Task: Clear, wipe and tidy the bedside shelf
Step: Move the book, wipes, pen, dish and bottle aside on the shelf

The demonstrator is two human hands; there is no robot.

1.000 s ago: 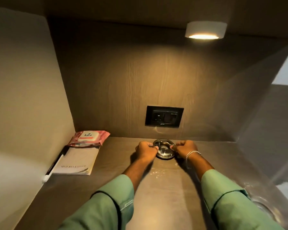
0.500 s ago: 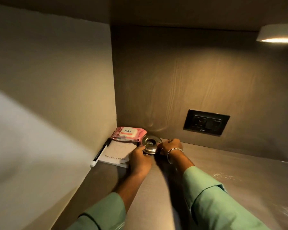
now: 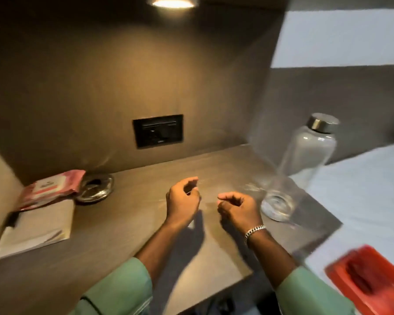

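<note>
A person's two bare hands, the left hand [image 3: 183, 201] and the right hand [image 3: 238, 209], extend from loose, pale green sleeves pushed back to mid-forearm. The left sleeve [image 3: 121, 289] ends in a wide, folded cuff edged with a thin dark line of piping or stitching; the right sleeve [image 3: 309, 294] shows a plain, soft hem. A silver chain-link bracelet [image 3: 254, 231] circles the wrist just behind the right hand. No rings or watch are visible on either hand.
</note>
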